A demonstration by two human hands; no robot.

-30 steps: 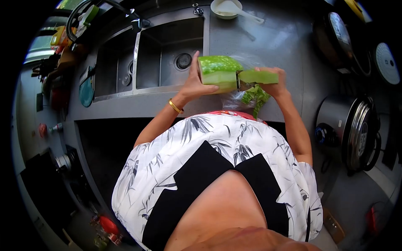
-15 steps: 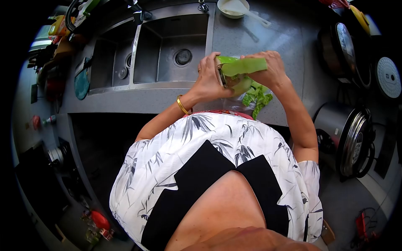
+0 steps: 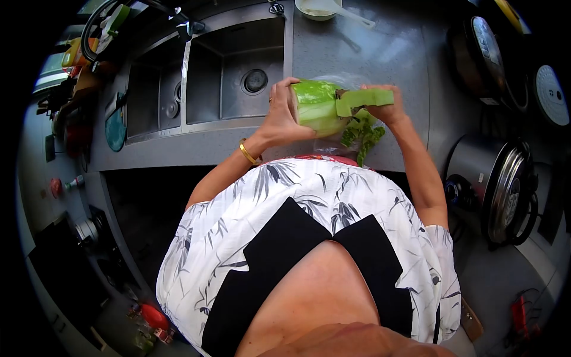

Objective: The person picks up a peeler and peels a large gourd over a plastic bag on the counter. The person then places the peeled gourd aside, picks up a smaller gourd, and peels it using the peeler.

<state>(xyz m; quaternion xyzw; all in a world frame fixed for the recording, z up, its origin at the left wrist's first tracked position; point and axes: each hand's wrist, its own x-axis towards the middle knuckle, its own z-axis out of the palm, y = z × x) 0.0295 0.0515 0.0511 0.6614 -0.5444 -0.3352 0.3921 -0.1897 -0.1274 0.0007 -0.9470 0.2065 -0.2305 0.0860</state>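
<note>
A pale green gourd point(image 3: 321, 107) with patches of shiny darker skin lies over the counter's front part, in front of my body. My left hand point(image 3: 282, 113) is wrapped around its left end, thumb below and fingers on top. My right hand point(image 3: 386, 107) is closed at the right end, on what looks like a peeler, mostly hidden. A broad light green strip of peel point(image 3: 363, 100) covers it, and a dark metal edge shows where it meets the gourd. Green leafy scraps point(image 3: 364, 135) lie beneath the right hand on a clear plastic bag point(image 3: 333, 77).
A double steel sink point(image 3: 235, 68) is on the left with a faucet point(image 3: 190, 27) behind. A white bowl point(image 3: 315, 13) with a white spatula stands at the back of the grey counter point(image 3: 398, 59). Cookers point(image 3: 491, 190) stand on the right.
My right hand has moved slightly right and down with the peeler and peel strip. The metal edge has gone from the gourd's left end to its right end, leaving more gourd surface visible.
</note>
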